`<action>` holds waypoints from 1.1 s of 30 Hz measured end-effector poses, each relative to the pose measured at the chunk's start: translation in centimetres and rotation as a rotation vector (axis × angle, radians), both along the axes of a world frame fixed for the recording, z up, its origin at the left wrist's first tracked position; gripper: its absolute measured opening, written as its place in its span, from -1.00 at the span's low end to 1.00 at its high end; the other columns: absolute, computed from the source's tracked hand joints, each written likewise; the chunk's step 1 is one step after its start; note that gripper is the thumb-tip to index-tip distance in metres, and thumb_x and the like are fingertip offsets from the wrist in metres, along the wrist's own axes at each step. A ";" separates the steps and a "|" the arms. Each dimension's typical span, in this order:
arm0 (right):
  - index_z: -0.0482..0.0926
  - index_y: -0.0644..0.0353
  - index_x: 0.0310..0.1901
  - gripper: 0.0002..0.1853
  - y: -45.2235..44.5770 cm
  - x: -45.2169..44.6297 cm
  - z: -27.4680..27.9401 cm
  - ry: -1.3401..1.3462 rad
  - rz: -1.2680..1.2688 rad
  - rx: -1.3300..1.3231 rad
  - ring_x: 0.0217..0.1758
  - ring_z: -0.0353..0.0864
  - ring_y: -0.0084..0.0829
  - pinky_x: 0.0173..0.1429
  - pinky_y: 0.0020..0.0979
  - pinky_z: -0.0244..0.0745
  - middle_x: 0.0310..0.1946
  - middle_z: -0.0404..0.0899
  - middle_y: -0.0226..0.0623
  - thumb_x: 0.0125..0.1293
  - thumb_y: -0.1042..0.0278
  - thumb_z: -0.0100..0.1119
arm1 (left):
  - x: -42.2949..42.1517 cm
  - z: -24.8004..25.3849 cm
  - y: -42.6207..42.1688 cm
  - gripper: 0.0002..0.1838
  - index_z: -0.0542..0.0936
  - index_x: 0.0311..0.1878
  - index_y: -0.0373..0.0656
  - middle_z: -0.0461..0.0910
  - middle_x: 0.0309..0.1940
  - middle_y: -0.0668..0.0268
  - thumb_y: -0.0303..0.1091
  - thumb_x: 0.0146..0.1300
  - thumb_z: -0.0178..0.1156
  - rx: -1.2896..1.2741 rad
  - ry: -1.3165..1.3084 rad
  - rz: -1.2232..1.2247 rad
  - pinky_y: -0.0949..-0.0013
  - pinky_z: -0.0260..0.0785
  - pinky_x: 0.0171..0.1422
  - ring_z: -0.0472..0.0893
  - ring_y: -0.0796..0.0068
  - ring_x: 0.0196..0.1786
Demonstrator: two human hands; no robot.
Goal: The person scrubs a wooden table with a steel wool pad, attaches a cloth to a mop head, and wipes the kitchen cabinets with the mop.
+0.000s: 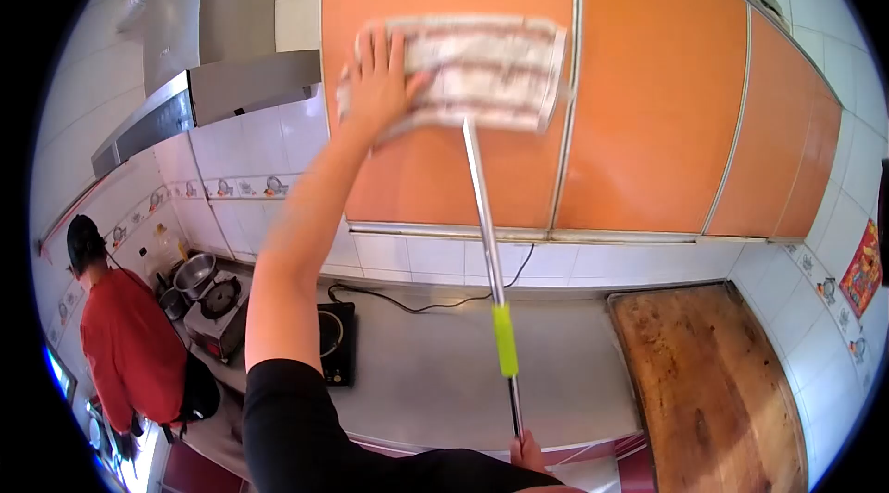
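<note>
A flat mop's pale, brown-striped pad (pixel 486 76) is up against an orange cabinet door (pixel 444 187), slightly blurred. My left hand (pixel 381 90) lies flat on the left part of the pad, arm stretched upward and fingers spread. From the pad's lower edge a silver mop pole (pixel 488 234) with a lime-green sleeve (pixel 505 340) runs down toward me. Near the bottom of the view, my right hand (pixel 526 451) is wrapped round the pole's dark lower end.
Below the cabinets runs a steel counter (pixel 426 345) with an induction cooker (pixel 338 340), a black cord (pixel 417 308) and a large wooden board (pixel 713 373). A person in red (pixel 139 345) stands at left, near a gas stove (pixel 218 308). A range hood (pixel 250 86) juts out upper left.
</note>
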State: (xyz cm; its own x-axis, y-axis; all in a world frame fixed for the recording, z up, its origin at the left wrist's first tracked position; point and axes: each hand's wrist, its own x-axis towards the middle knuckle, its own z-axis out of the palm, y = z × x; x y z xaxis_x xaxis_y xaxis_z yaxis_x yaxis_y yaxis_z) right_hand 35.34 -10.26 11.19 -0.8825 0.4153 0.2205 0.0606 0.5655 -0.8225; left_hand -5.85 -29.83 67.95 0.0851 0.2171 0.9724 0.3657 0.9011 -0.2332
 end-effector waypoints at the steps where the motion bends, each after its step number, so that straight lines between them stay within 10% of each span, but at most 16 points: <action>1: 0.36 0.26 -0.23 -0.71 -0.9 -2.6 1.9 0.033 0.039 -0.049 -0.46 0.54 0.07 -0.37 -0.04 0.38 -0.55 0.48 0.06 0.34 0.16 0.02 | -0.5 3.9 -0.3 -0.18 0.18 0.41 -0.19 0.02 0.44 -0.07 0.21 0.27 0.01 0.008 0.057 0.017 -0.23 -0.15 0.44 -0.02 -0.20 0.47; 8: 0.38 0.27 -0.24 -0.69 -4.2 -9.0 13.1 0.161 0.106 -0.230 -0.51 0.47 -0.23 -0.37 -0.22 0.37 -0.61 0.40 -0.14 0.39 0.12 -0.02 | 3.4 18.4 0.5 -0.14 0.09 0.44 -0.23 -0.05 0.46 -0.13 0.24 0.29 -0.05 0.152 -0.175 -0.083 -0.20 -0.25 0.49 -0.13 -0.16 0.51; 14: 0.39 0.26 -0.26 -0.67 -7.9 -3.6 1.0 -0.007 0.086 -0.401 -0.50 0.45 -0.37 -0.37 -0.24 0.36 -0.61 0.40 -0.27 0.38 0.09 -0.01 | -0.7 9.3 2.3 -0.23 0.19 0.42 0.01 0.05 0.44 -0.04 0.29 0.28 -0.07 0.038 0.117 -0.006 -0.35 -0.10 0.35 0.01 -0.11 0.47; 23: 0.39 0.22 -0.34 -0.72 -6.8 -6.5 11.5 0.072 0.109 -0.419 -0.50 0.37 -0.48 -0.38 -0.29 0.33 -0.60 0.35 -0.36 0.40 0.16 -0.06 | 3.4 17.1 3.1 -0.18 0.08 0.44 -0.21 -0.04 0.46 -0.10 0.21 0.32 -0.08 0.107 -0.115 -0.183 -0.17 -0.24 0.50 -0.10 -0.12 0.51; 26: 0.40 0.24 -0.32 -0.72 -7.0 -3.4 7.4 0.018 0.092 -0.311 -0.45 0.40 -0.41 -0.33 -0.22 0.34 -0.56 0.37 -0.30 0.40 0.16 -0.06 | -3.1 11.2 1.7 -0.23 0.23 0.39 -0.04 0.08 0.42 -0.05 0.22 0.24 0.04 0.073 0.250 -0.081 -0.33 -0.16 0.40 0.03 -0.12 0.46; 30: 0.43 0.27 -0.25 -0.69 -9.0 2.2 -4.0 -0.099 -0.008 -0.489 -0.38 0.46 -0.34 -0.27 -0.20 0.36 -0.49 0.45 -0.17 0.38 0.13 -0.02 | -1.3 -4.7 -4.3 -0.20 0.20 0.41 -0.10 0.05 0.44 -0.04 0.08 0.18 0.17 -0.051 -0.004 -0.139 -0.23 -0.28 0.49 -0.01 -0.11 0.49; 33: 0.44 0.27 -0.23 -0.68 -9.2 2.1 -5.2 -0.197 -0.061 -0.320 -0.36 0.48 -0.33 -0.26 -0.20 0.36 -0.48 0.47 -0.15 0.37 0.12 -0.01 | -1.1 -3.6 -5.8 -0.20 0.22 0.41 -0.09 0.09 0.42 -0.03 0.10 0.18 0.18 -0.094 0.038 -0.176 -0.24 -0.27 0.49 0.03 -0.07 0.48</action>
